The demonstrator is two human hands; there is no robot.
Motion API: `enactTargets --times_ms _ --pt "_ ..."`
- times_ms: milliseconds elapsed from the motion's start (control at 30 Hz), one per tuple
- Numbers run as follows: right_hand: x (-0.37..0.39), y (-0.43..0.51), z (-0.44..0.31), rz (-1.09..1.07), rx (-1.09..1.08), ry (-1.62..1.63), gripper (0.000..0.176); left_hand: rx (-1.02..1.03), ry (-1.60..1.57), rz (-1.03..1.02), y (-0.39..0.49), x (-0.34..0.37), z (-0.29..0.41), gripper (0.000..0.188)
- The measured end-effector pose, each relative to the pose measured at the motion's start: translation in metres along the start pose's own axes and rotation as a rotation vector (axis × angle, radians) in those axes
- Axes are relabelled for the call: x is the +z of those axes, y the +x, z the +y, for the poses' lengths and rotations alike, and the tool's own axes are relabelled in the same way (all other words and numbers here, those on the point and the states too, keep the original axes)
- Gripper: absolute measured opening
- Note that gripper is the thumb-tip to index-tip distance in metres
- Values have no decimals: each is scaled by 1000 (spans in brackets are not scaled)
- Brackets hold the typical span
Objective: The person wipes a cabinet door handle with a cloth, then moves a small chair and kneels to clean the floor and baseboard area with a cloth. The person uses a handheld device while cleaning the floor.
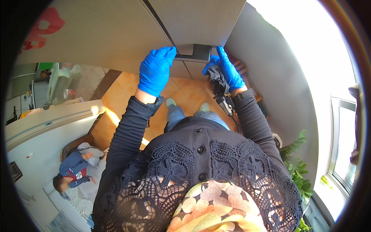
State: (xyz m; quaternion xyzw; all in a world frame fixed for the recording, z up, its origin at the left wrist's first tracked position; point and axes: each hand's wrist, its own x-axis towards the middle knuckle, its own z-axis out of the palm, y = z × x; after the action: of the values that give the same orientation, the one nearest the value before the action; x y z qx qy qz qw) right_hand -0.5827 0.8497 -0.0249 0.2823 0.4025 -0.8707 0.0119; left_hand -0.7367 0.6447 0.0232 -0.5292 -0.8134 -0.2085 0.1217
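Note:
My left hand (156,72), in a blue disposable glove, has its fingers curled at the left end of a dark handle strip (191,57). Whether the fingers grip that strip is hidden. A crumpled dark grey cloth (217,76) hangs from my right hand (227,69), also gloved in blue. This hand is at the strip's right end, with its fingertips close to the panel above. The strip joins a dark square piece (202,51) on a grey-beige door panel (203,20). To its left stretches a second door panel (95,37), past a dark seam.
Below my right wrist hangs a small device (225,104) with a cable. At left, another person (74,171) sits beyond a white partition (55,124). A green-leaved plant (301,177) stands at right, by a bright window (343,139). Orange tiles (127,90) cover the floor.

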Motion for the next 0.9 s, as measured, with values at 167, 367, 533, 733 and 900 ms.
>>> enactTargets --times_ms 167,367,533,733,900 --pt "7 -1 0 10 40 -14 83 254 -160 212 35 33 53 38" --pt "4 0 0 -79 6 -2 72 200 -178 62 46 39 35 32" --pt "1 4 2 -43 43 18 56 -34 2 103 22 -4 18 37" --pt "13 6 3 35 80 328 45 262 -22 -3 19 22 69 41" --pt "15 0 -3 55 37 13 52 -2 3 63 -13 10 18 47"
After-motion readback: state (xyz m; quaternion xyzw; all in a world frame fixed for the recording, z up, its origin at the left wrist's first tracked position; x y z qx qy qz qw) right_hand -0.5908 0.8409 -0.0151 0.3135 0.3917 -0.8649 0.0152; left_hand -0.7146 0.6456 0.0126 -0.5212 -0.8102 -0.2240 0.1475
